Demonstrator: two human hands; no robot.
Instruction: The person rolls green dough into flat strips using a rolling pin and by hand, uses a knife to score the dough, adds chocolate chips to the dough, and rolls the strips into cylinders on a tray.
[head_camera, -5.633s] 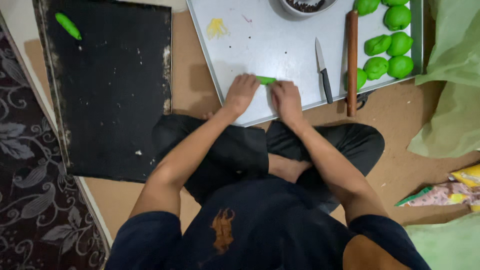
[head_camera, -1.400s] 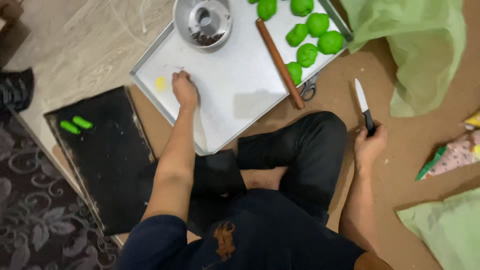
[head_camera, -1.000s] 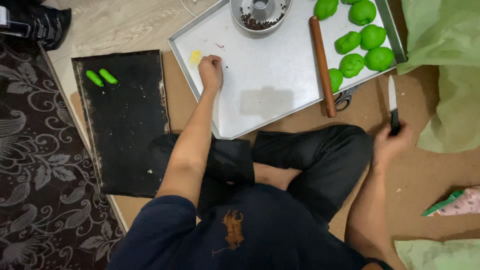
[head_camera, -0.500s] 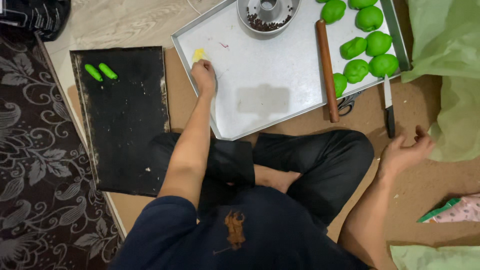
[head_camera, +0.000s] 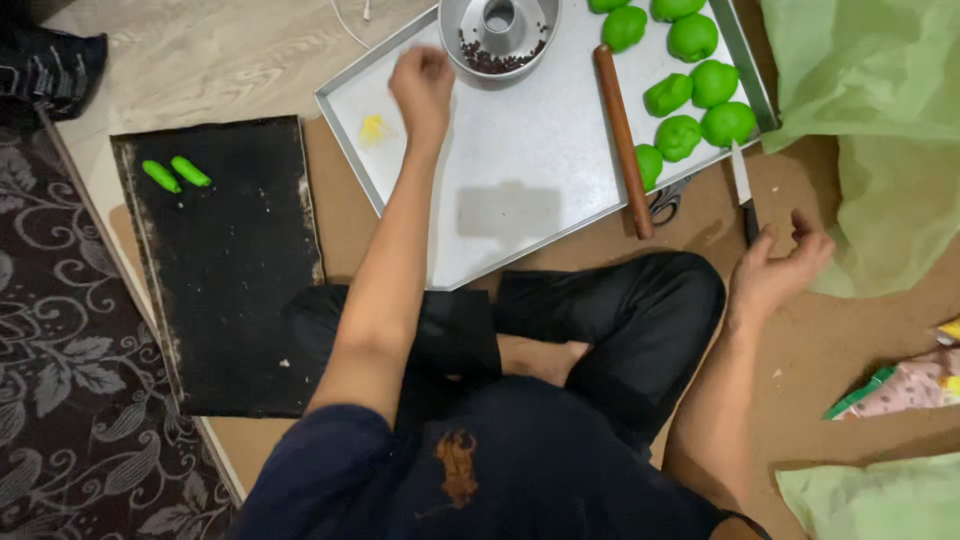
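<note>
Person is sitting cross-legged on the floor; the left hand (head_camera: 422, 88) is reaching over the far left part of the metal tray (head_camera: 520, 215), fingers curled loosely, nothing visibly held, hovering between the small yellow dab (head_camera: 373, 129) and the ring-shaped metal mould (head_camera: 498, 35) that is holding dark bits. The right hand (head_camera: 778, 272) is lying half open on the brown mat, empty, fingertips just beside the handle of the knife (head_camera: 742, 187), whose blade is resting against the tray's right edge. A wooden rolling pin (head_camera: 622, 138) is lying across the tray, green dough balls (head_camera: 690, 95) to its right, scissors (head_camera: 668, 200) near its near end. Two green dough sticks (head_camera: 176, 174) are sitting at the far end of the black board (head_camera: 230, 300). Judgement: the reach is going best with the wrist kept high, clear of the mould rim, and the knife left lying flat, blade pointing away
</note>
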